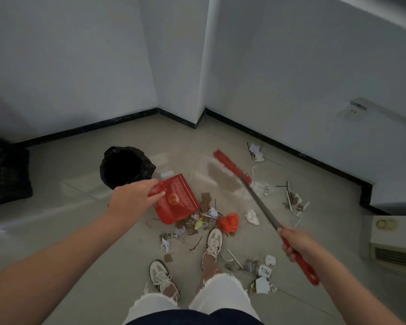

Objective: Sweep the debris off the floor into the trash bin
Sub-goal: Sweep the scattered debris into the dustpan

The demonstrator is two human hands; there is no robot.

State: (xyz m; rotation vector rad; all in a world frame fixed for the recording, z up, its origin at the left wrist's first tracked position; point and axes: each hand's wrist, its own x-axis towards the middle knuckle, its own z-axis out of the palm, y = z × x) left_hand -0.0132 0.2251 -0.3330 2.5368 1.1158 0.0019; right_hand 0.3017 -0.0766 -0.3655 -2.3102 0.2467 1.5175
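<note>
My left hand point(132, 200) grips the handle of a red dustpan point(177, 202), which rests tilted on the tiled floor with its mouth toward a pile of debris point(204, 221) of paper scraps, cardboard bits and an orange bag point(229, 222). My right hand point(295, 242) holds the red grip of a broom point(256, 195); its red head point(232, 166) with blurred bristles hangs beyond the pile. A trash bin point(126, 166) lined with a black bag stands just behind the dustpan.
More debris lies at the right near the wall point(293, 200) and by my right foot point(261, 273). A black crate point(6, 174) stands at the left wall. A white appliance point(394, 242) sits at the right. My shoes point(212, 242) stand among the scraps.
</note>
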